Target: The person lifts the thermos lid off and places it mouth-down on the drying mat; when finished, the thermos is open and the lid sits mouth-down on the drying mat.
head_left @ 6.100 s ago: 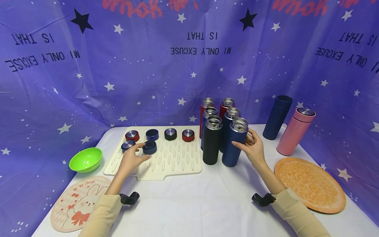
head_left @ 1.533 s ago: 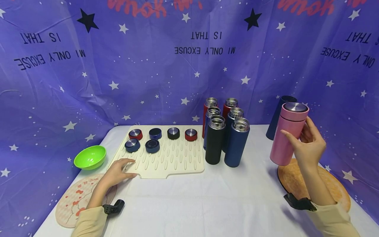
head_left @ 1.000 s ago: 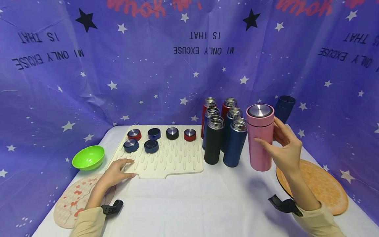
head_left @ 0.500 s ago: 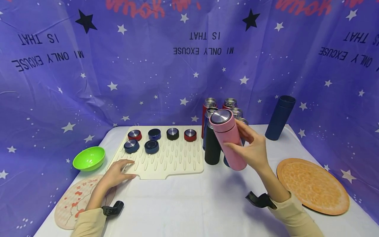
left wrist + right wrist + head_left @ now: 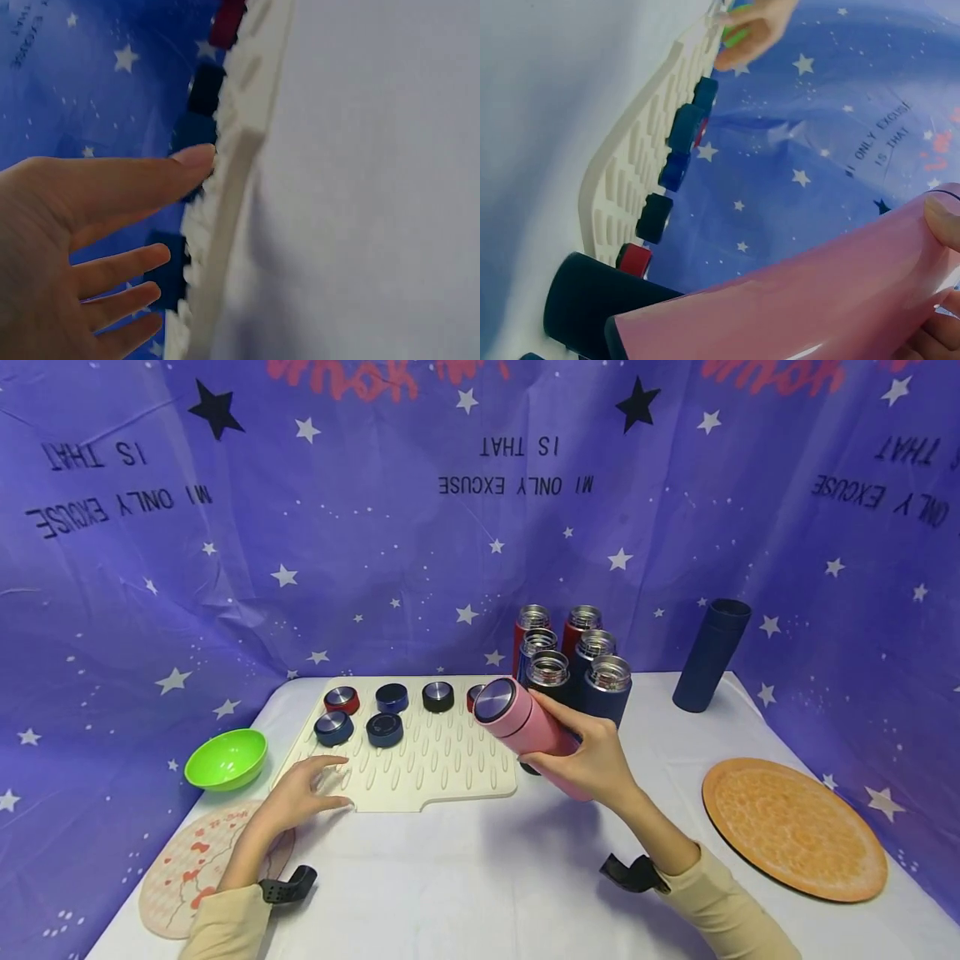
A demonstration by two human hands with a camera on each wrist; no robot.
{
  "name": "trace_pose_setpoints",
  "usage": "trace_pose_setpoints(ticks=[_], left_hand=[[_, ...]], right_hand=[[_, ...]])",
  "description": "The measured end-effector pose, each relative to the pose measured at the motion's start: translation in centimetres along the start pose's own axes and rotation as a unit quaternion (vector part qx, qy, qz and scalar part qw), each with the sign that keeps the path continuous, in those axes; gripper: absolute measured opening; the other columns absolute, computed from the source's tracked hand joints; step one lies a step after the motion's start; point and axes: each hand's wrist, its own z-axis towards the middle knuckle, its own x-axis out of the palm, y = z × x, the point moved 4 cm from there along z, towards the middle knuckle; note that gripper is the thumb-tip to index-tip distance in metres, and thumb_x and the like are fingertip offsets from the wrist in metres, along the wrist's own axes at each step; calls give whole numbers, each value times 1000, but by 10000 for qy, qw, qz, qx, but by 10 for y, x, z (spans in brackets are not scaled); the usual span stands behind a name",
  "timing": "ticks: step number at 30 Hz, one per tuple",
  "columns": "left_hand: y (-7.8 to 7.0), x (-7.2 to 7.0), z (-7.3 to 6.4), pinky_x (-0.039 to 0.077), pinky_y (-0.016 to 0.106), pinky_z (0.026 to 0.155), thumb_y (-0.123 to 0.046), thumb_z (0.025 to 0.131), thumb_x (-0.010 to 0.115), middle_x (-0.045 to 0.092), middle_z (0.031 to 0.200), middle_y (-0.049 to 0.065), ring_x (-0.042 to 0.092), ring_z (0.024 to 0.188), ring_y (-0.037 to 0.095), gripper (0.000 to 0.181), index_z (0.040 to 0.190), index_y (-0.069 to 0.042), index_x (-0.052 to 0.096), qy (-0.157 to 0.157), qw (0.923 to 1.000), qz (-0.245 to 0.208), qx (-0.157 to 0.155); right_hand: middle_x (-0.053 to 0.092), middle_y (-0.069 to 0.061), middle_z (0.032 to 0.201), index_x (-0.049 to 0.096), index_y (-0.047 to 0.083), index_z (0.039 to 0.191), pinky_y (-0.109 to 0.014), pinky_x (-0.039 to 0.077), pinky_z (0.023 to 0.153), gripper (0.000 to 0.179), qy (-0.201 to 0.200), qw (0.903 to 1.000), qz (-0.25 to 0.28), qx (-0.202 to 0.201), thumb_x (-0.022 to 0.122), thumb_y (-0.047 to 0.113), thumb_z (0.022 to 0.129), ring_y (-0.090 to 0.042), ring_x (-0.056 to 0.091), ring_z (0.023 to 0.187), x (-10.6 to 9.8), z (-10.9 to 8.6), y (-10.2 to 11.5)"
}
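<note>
My right hand (image 5: 588, 758) grips a pink thermos (image 5: 525, 727) round its body, lifted off the table and tilted with its silver-topped lid toward the left. In the right wrist view the pink thermos (image 5: 795, 292) fills the lower right. My left hand (image 5: 300, 793) holds nothing, fingers apart, by the front left edge of a cream drying mat (image 5: 450, 777). On that mat sit several bottle lids, among them a dark blue lid (image 5: 385, 730), a black lid (image 5: 438, 697) and a red lid (image 5: 342, 700). Lidless bottles, such as a navy bottle (image 5: 609, 689), stand grouped behind the right hand.
A capped navy thermos (image 5: 711, 656) stands at the back right. A round orange placemat (image 5: 795, 831) lies at the right, a pink rabbit placemat (image 5: 180, 877) at the left. Behind that is a green bowl (image 5: 227, 760). A purple star-printed cloth (image 5: 420, 568) hangs behind the table.
The right hand let go of the navy bottle, picked up the pink thermos from the right and carried it left, tilting it. The left hand drew back from the dark blue lid.
</note>
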Motion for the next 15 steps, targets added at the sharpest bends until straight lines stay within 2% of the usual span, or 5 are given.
trace_pose_setpoints(ticks=[4, 8, 10, 15], left_hand=[[-21, -1, 8, 35, 61, 101, -21, 75, 84, 55, 132, 20, 45, 125, 43, 62, 129, -3, 58, 15, 9991, -386, 187], [-51, -3, 18, 38, 57, 103, -26, 78, 82, 53, 136, 12, 45, 128, 35, 65, 134, -9, 55, 36, 9964, -737, 429], [-69, -6, 22, 40, 51, 103, -27, 76, 83, 53, 137, 7, 45, 129, 29, 67, 135, -13, 55, -37, 9942, -869, 629], [-123, -17, 36, 46, 42, 100, -27, 75, 85, 51, 138, -2, 47, 127, 20, 70, 137, -20, 54, -261, 9851, -1005, 1373]], right_hand=[[67, -3, 119, 62, 10, 130, -23, 51, 88, 77, 197, 9996, 120, -190, 93, 18, 60, -18, 65, 102, 7, 0, 2], [66, -3, 122, 61, 10, 131, -24, 51, 90, 77, 371, 9989, 137, -243, 93, 17, 61, -19, 64, 106, 12, -1, 4], [65, -3, 123, 61, 10, 131, -25, 51, 91, 77, 448, 9985, 138, -274, 92, 18, 62, -19, 64, 107, 14, -3, 4], [64, -7, 124, 61, 7, 131, -26, 51, 92, 76, 512, 9976, 192, -418, 92, 15, 62, -23, 64, 108, 17, -6, 4]])
